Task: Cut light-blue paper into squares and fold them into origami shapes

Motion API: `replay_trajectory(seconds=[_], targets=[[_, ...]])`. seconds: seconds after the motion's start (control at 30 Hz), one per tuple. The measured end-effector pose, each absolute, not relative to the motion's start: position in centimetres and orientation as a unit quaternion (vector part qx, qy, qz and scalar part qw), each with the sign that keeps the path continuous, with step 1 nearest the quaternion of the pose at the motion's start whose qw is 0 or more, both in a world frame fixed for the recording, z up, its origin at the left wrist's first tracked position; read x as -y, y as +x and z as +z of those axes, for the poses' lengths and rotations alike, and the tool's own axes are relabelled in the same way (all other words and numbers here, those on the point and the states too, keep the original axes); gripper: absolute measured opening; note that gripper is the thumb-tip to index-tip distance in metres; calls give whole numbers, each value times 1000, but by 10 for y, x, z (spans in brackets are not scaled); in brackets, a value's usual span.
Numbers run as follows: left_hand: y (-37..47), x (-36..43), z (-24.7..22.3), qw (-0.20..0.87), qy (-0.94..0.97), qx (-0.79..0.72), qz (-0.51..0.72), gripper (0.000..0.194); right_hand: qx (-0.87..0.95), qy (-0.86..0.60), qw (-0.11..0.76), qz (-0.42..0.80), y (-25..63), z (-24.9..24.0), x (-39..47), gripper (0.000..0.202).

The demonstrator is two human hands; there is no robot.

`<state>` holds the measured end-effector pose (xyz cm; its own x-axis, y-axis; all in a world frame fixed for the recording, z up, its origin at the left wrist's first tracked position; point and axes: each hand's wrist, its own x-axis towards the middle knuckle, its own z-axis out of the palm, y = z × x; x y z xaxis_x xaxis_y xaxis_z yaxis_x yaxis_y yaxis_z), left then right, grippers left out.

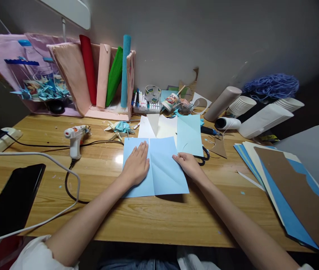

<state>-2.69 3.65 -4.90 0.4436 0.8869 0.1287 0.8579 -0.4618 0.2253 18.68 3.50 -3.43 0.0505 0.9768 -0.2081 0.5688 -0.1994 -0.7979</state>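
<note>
Head view: a light blue paper sheet [162, 170], creased but mostly unfolded, lies near the desk's [148, 221] front edge. Left hand [136, 165] presses flat, fingers together; right hand [189, 165] pinches its right edge. Folding looks barely begun.

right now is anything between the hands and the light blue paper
No. The left hand lies flat on the light blue paper, and the right hand touches its right edge; nothing sits between.
</note>
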Motion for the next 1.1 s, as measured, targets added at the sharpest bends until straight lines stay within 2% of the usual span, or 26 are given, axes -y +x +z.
replay_trajectory(seconds=[0.47, 0.77, 0.97, 1.1], targets=[[-27, -36, -49, 67, 845, -520, 110, 53, 555, -692, 291, 360, 180, -34, -15, 31], [-28, -36, -49, 78, 847, -513, 119, 52, 507, -629, 324, 492, 184, -27, -18, 32], [-33, -36, -38, 127, 834, -507, 175, 53, 512, -604, 354, 498, 186, -28, -29, 29], [-38, -33, -20, 135, 819, -498, 251, 54, 538, -596, 337, 491, 193, -19, -34, 29]])
